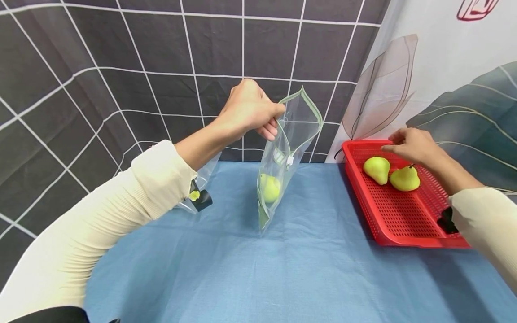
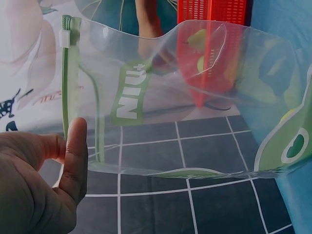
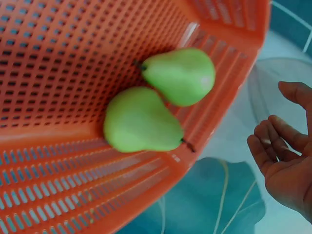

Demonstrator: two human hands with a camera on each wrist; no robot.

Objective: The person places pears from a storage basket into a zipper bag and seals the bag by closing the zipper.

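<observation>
A clear zip bag (image 1: 300, 128) with green trim hangs upright from my left hand (image 1: 252, 110), which pinches its top edge between thumb and fingers. The bag's mouth gapes at the top, and a yellow-green fruit (image 1: 269, 188) sits low inside it. White slider and green printed label (image 2: 129, 92) show in the left wrist view. My right hand (image 1: 414, 146) hovers over the far side of a red basket (image 1: 371, 220), fingers relaxed and holding nothing. Two green pears (image 1: 377, 169) lie in the basket, close together below that hand.
Another clear plastic bag with a black and yellow piece (image 1: 199, 197) lies left of the held bag, partly behind my left sleeve. A black object (image 1: 447, 220) is at the basket's right side. A dark gridded curtain (image 1: 210, 49) stands behind the blue cloth (image 1: 258, 278).
</observation>
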